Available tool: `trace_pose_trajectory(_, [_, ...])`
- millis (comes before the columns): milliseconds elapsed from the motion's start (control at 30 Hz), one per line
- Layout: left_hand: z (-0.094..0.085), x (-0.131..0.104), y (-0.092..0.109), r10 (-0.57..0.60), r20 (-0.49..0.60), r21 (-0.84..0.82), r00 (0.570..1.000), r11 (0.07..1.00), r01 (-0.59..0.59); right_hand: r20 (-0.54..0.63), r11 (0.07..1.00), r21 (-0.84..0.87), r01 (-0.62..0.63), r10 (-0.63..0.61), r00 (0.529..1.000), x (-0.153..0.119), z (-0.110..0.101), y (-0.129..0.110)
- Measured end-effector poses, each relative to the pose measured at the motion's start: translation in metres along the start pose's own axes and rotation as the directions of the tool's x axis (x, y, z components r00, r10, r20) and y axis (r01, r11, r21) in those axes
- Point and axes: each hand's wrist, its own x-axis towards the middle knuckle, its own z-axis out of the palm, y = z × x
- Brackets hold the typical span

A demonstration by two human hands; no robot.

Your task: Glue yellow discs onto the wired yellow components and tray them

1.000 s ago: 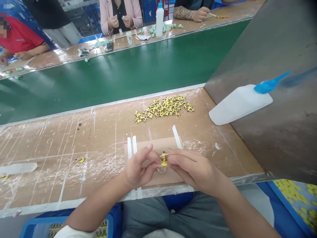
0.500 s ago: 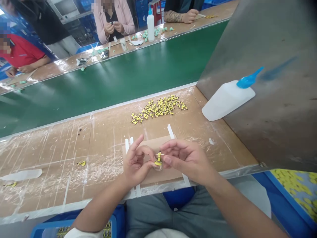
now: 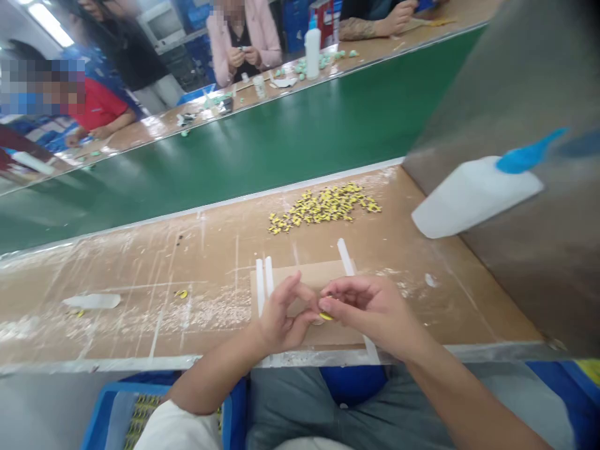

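A small yellow figurine is held between my two hands, above a sheet of cardboard on the bench. Only its yellow base shows clearly; fingers cover most of its body. My left hand pinches at the base with thumb and forefinger. From the other side, the thumb and fingers of my right hand close over the figure's upper part. Just below the fingertips, a small clear round edge shows, too faint to name. Behind the hands lies a pile of small yellow and dark figure pieces.
A white bottle with a blue nozzle leans by the metal partition at right. White tape strips cross the cardboard. A green conveyor separates me from several co-workers. A blue crate stands below the bench.
My view has turned a little left, so the bench things appear farther right. The right fingers have closed over the figurine's upper body, which showed between the hands before.
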Motion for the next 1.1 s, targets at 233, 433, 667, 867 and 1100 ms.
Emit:
trace_pose_trajectory(233, [-0.027,-0.018,-0.003,-0.078,-0.135,0.232,0.988,0.967,0.108,-0.085,0.989,-0.145,0.041,-0.053,0.995,0.005,-0.011,0.019])
trace_pose_trajectory(433, [-0.101,-0.078,0.013,-0.346,-0.608,0.441,0.715,0.601,0.666,-0.102,0.957,-0.288,0.024,-0.056,0.993,0.008,-0.032,0.028])
trace_pose_trajectory(667, [-0.144,-0.108,0.011,-0.391,-0.806,0.282,0.444,0.404,0.870,-0.083,0.938,-0.347,0.017,-0.048,0.995,0.002,-0.053,0.035])
trace_pose_trajectory(867, [-0.148,-0.099,0.001,-0.335,-0.790,0.354,0.513,0.433,0.829,-0.208,0.966,-0.251,-0.059,0.005,0.978,-0.018,-0.068,0.049])
trace_pose_trajectory(1100, [-0.111,-0.084,0.033,-0.262,-0.631,0.515,0.731,0.563,0.646,-0.103,0.969,-0.243,0.050,-0.077,0.992,-0.023,-0.041,0.037])
